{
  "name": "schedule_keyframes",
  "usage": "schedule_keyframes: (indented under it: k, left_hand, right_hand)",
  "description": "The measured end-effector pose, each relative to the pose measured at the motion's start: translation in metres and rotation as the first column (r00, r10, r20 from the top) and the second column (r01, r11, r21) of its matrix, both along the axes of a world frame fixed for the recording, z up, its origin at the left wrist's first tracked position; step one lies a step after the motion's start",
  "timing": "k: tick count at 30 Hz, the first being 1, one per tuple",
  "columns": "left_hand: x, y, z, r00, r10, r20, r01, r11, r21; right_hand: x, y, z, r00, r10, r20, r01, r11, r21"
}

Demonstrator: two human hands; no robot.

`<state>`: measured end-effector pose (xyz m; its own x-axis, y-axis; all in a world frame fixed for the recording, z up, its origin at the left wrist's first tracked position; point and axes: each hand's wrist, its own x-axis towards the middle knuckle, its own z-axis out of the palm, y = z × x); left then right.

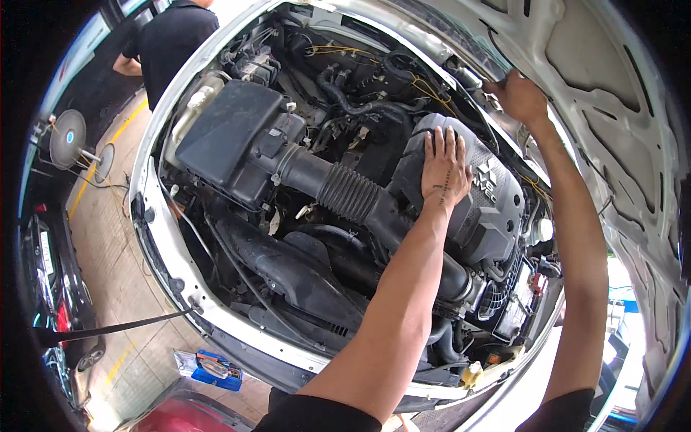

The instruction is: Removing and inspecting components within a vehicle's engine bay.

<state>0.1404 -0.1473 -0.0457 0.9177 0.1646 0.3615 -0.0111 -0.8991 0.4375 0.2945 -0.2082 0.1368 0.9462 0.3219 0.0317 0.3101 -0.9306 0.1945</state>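
Observation:
My left hand (445, 171) lies flat on the grey plastic engine cover (497, 189), its fingers stretched out toward the rear of the engine bay. My right hand (521, 99) reaches farther back, to the cowl at the base of the windshield. Its fingers are curled there, and what they hold, if anything, cannot be made out. A ribbed black air intake hose (350, 193) runs from the black air filter box (229, 137) toward the engine, passing left of my left forearm.
The raised white hood (594, 68) hangs close over my right arm. A battery (517, 309) sits at the right. A person in black (176, 43) stands beyond the far left fender. A fan (70, 137) and a blue toolbox (216, 369) are on the floor.

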Motion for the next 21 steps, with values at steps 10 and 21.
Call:
schedule_keyframes:
  k: [10, 21]
  left_hand:
    - [0.0, 0.002, -0.001, 1.0, 0.005, -0.005, -0.005, 1.0, -0.01]
    - [-0.001, 0.001, -0.001, 1.0, 0.021, 0.003, -0.021, 1.0, 0.002]
  right_hand:
    - [-0.021, 0.0, -0.004, 0.839, 0.446, 0.312, -0.378, 0.89, -0.256]
    - [-0.023, 0.011, -0.005, 0.988, 0.093, 0.123, -0.099, 0.994, 0.048]
